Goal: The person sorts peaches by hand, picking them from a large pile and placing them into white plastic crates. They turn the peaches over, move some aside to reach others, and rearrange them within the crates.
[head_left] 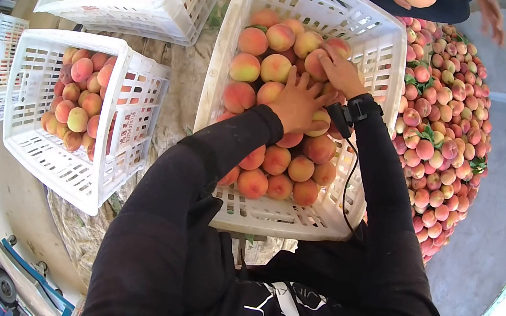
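A white slatted plastic crate (218, 74) in front of me holds many peaches (277, 160). My left hand (295, 104) lies over the peaches near the middle, fingers spread and pointing away from me. Just beyond it to the right, my right hand (342, 73) curls its fingers over a peach (315, 66) on the top layer; its wrist carries a black strap with a small device and a cable. The two hands nearly touch, and the peaches under the palms are partly hidden.
Two more white crates of peaches, a near one (106, 156) and a far one (186, 11), stand at left. A large heap of peaches (443, 134) with some leaves lies at right. Another person's hand (491, 20) shows at the top right. A wheeled cart (5, 284) is at lower left.
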A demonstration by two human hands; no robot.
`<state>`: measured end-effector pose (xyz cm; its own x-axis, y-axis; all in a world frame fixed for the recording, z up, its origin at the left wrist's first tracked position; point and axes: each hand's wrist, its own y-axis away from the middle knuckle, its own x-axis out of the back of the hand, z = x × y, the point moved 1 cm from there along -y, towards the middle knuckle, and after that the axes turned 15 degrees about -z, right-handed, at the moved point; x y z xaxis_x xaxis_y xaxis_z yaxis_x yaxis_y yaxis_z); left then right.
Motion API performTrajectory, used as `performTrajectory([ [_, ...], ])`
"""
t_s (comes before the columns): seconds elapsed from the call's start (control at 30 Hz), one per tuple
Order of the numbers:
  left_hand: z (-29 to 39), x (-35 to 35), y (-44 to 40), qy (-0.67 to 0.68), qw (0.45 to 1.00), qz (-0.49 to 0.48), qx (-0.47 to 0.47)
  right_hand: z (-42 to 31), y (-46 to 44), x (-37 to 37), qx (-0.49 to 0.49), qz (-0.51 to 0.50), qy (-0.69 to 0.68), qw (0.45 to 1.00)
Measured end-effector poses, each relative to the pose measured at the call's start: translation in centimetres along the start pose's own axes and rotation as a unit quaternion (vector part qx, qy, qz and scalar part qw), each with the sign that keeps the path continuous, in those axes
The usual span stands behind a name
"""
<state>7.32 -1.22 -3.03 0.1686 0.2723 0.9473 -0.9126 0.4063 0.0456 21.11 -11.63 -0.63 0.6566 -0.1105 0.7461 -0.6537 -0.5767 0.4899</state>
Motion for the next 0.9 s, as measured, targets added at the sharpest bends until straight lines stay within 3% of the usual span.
performTrajectory([
  [0.1,0.0,1.4,0.7,0.006,0.999,-0.03,-0.008,2.1,-0.8,-1.4,0.045,0.036,0.021,0.998],
  [0.17,-0.3,2.8,1.0,0.002,0.998,-0.052,-0.019,2.2,-0.9,-2.0,0.077,0.05,-0.036,0.995],
  [0.2,-0.7,3.6,0.8,0.012,0.996,-0.088,0.012,2.4,-1.0,-2.3,0.073,0.054,-0.041,0.995],
  [0.27,-2.1,3.8,0.2,0.018,0.991,-0.126,0.041,2.3,-1.3,-2.8,0.175,0.119,0.028,0.977],
  [0.33,-4.3,3.9,-0.9,-0.028,0.993,0.088,0.07,1.2,-0.6,-2.1,0.152,0.089,0.019,0.984],
  [0.4,-6.4,3.8,-1.8,-0.05,0.994,0.049,0.079,0.9,0.1,-2.1,0.132,0.058,0.013,0.99],
  [0.47,-7.8,3.5,-2.2,-0.072,0.993,0.01,0.092,1.2,0.2,-3.0,0.084,0.098,0.134,0.983],
  [0.5,-8.1,3.9,-2.2,-0.091,0.992,0.017,0.085,0.9,0.3,-2.8,0.085,0.099,0.132,0.983],
  [0.57,-8.5,4.6,-1.4,-0.113,0.991,0.015,0.072,0.8,0.7,-2.7,0.062,0.067,0.254,0.963],
  [0.67,-7.7,10.3,1.8,-0.065,0.996,-0.065,0.018,2.0,0.2,-3.6,0.111,0.128,0.249,0.953],
  [0.77,-8.2,17.9,5.0,-0.055,0.991,-0.108,-0.064,0.5,0.3,-3.2,0.035,0.097,0.17,0.98],
  [0.9,-10.3,29.1,6.1,-0.188,0.962,-0.187,-0.063,0.6,-1.0,-3.8,0.019,0.096,0.131,0.987],
])
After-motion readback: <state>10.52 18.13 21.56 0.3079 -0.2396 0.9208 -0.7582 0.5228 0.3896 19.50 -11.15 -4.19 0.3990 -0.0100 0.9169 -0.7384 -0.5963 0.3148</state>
